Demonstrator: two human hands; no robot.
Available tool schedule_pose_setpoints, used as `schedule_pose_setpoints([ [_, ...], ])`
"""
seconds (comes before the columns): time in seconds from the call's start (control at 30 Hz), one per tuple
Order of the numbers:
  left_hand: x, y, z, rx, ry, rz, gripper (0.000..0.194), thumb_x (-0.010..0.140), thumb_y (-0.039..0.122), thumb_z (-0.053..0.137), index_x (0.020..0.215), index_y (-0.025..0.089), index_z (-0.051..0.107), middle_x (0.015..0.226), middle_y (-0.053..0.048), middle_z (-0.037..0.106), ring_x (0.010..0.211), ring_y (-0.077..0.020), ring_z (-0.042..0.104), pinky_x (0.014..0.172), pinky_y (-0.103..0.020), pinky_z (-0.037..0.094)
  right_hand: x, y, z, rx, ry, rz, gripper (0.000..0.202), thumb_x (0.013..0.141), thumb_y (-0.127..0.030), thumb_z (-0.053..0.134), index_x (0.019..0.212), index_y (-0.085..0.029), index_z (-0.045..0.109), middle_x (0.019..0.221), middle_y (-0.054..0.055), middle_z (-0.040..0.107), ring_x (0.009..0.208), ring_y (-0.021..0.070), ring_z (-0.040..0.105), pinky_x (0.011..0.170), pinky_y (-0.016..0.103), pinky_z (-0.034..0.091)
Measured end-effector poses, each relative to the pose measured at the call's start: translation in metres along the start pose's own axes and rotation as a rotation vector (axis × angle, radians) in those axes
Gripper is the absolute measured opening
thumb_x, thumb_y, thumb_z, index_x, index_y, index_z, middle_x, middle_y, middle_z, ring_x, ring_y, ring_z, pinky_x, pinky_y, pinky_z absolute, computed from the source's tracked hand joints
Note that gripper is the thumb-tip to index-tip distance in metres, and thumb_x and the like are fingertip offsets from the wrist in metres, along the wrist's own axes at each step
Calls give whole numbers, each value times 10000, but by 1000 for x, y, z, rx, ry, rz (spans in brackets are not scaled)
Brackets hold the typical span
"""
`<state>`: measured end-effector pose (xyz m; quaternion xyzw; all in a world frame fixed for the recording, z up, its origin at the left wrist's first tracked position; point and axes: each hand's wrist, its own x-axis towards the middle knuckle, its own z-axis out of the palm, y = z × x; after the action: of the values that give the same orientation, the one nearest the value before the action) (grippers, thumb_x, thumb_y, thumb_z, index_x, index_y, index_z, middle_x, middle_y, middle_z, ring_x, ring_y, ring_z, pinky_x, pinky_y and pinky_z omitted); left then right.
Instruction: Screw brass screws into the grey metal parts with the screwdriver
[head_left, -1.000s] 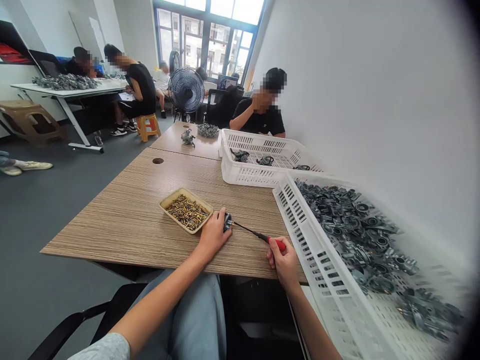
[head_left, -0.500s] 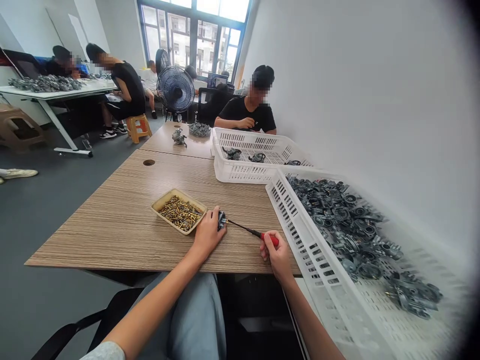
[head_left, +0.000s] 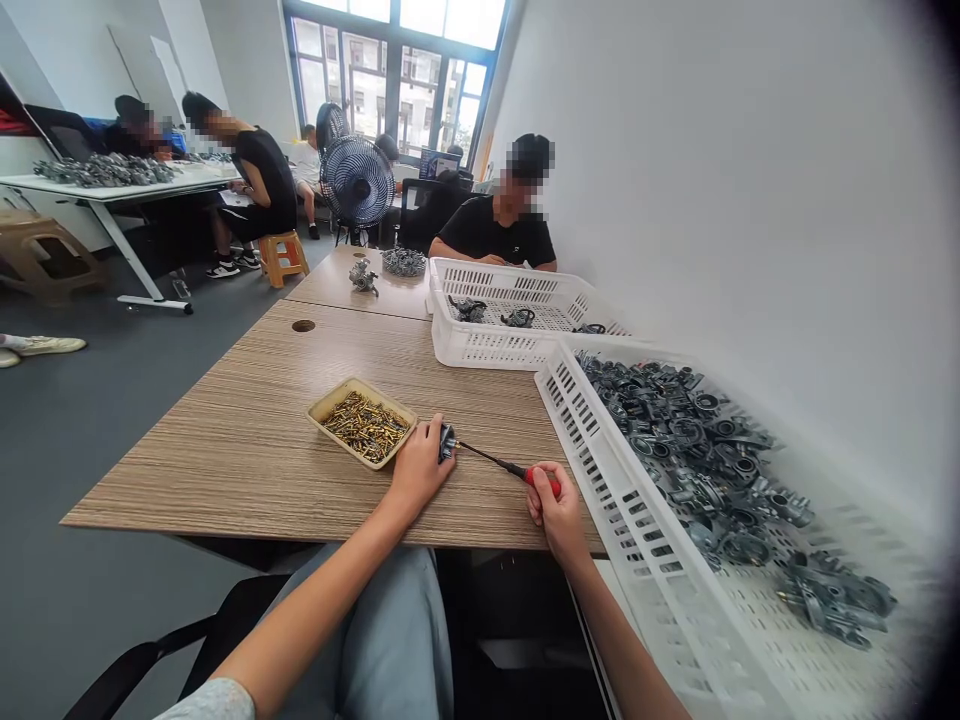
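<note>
My left hand [head_left: 418,462] is closed around a grey metal carburetor body [head_left: 448,442], most of it covered by my fingers. In my right hand [head_left: 556,510] is a screwdriver [head_left: 541,480] with a red and black handle. Its long thin shaft points left, and the tip meets the side of the carburetor body, where a small brass-coloured bit shows. Just left of my left hand stands a cream plastic tub [head_left: 321,414] holding many small brass parts [head_left: 366,428].
A white plastic crate [head_left: 600,470] full of carburetor bodies [head_left: 675,420] stands at my right. Behind it, another white crate [head_left: 487,350] holds a few carburetors. One carburetor [head_left: 364,277] sits on the far table. A co-worker [head_left: 495,225] sits opposite; a fan [head_left: 358,182] stands behind.
The view has shifted slightly, moving everything a little to the right. My hands keep the same hold on the carburetor body and screwdriver. The co-worker's raised hand has lowered.
</note>
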<state>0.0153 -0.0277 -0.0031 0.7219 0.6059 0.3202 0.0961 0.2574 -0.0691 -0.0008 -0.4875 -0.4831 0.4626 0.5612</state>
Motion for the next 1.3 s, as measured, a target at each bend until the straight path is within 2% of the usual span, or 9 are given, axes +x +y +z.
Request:
schedule_pose_setpoints([
  [0.23,0,-1,0,-5,-4,2,650,915,241,631,1505,188,363,1206,-120,625,1155,-291,631,992,-409,521,1,7,-5,-19,-15,-45,293,950,-508,701,972,-266,536,569,-78,516,456,107,451,407,192,360],
  [0.53,0,-2,1,-18,-1,-9,636,923,273,632,1496,182,371,1214,-126,629,1142,-292,641,980,-410,530,1,5,-8,-106,-38,-67,292,965,-506,680,999,-257,531,662,-36,649,437,100,460,426,212,372],
  [0.9,0,-1,1,-18,4,-12,620,917,266,628,1481,185,385,1213,-125,632,1148,-296,639,986,-416,527,3,12,-13,-45,-45,-58,317,925,-475,744,1017,-253,537,783,9,736,476,105,501,436,219,409],
  [1.0,0,-2,0,-12,-2,-11,630,915,265,631,1487,194,375,1216,-118,631,1154,-288,635,994,-408,519,4,12,-13,-23,-26,-53,340,908,-483,762,1031,-251,547,775,9,727,513,118,540,435,213,416],
  [1.13,0,-1,-1,-6,-13,-7,631,922,265,623,1494,188,368,1220,-122,627,1154,-289,633,990,-406,519,5,10,-10,-9,-1,-25,363,877,-518,785,975,-242,571,668,-17,653,558,149,594,420,207,412],
  [1.3,0,-1,-1,-8,-10,-11,634,915,259,628,1493,199,373,1212,-113,626,1143,-281,638,984,-398,522,4,7,-9,-13,-17,29,387,892,-557,757,850,-231,551,535,-54,556,427,113,511,357,181,335],
])
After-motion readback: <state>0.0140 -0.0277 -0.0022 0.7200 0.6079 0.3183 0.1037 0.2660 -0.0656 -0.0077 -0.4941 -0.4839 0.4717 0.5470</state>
